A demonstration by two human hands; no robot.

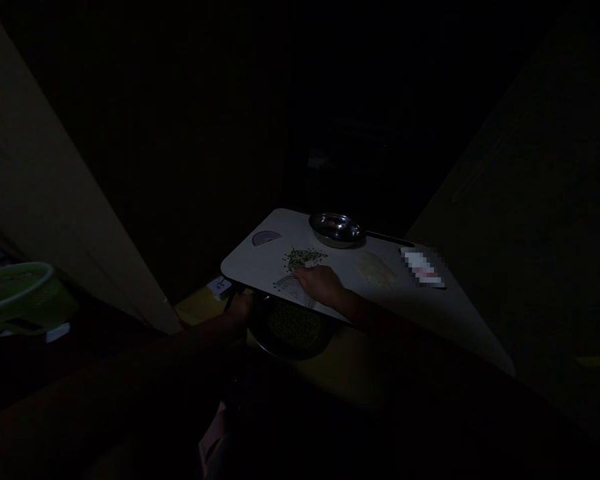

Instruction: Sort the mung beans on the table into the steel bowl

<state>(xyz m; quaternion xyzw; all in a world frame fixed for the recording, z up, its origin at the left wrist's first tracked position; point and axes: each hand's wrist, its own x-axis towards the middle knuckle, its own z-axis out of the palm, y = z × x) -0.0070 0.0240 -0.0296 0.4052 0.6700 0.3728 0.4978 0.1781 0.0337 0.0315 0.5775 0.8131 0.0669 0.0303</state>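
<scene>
The scene is very dark. My right hand (320, 283) lies on a small white table (260, 263), fingers curled over the near side of a little heap of green grains (304, 257). Below the table's near edge sits a dark round bowl (293, 330) holding more green grains. My left hand (241, 310) is at the bowl's left rim and seems to grip it, though shadow hides the fingers. A shiny steel bowl (337, 229) stands at the table's far side.
A pale patch (377, 270) and a blurred-out flat object (423, 267) lie on the table's right part. A green basket (17, 293) sits at far left. Pale panels rise on both sides; a yellow surface (350, 363) lies under the table.
</scene>
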